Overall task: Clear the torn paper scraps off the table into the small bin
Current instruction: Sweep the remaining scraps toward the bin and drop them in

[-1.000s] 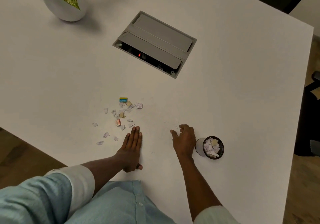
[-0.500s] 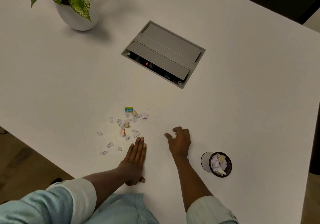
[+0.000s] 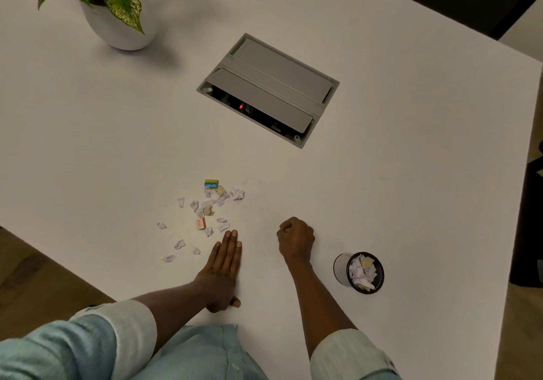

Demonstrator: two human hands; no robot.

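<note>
Showing the clearing task at a partial stage, with the small bin (image 3: 364,272) standing on the white table (image 3: 411,174) near the person's right side and already holding a heap of crumpled white and tan pieces that reaches close to its dark rim. The torn paper scraps (image 3: 205,212) are lying in a loose scatter ahead of the left hand (image 3: 223,268), well apart from the bin; among them are showing a small blue-and-yellow piece (image 3: 211,183) at the far edge, an orange-pink piece (image 3: 200,223) nearer the middle, and several white flecks trailing toward the table's near-left edge. The left hand is resting flat on the surface, fingers straight and together, thumb tucked toward the body, its fingertips lying just beside the nearest scraps and gripping nothing. The right hand (image 3: 295,240) is sitting between the scatter and the bin with its fingers curled into a loose fist; whether any scrap is enclosed cannot be told from this view. A potted plant (image 3: 114,6) and a grey cable hatch (image 3: 269,90) are occupying the far part of the table, clear of the work. Judging by the layout, one portion is binned and the whole visible scatter is remaining to be gathered and carried across.
</note>
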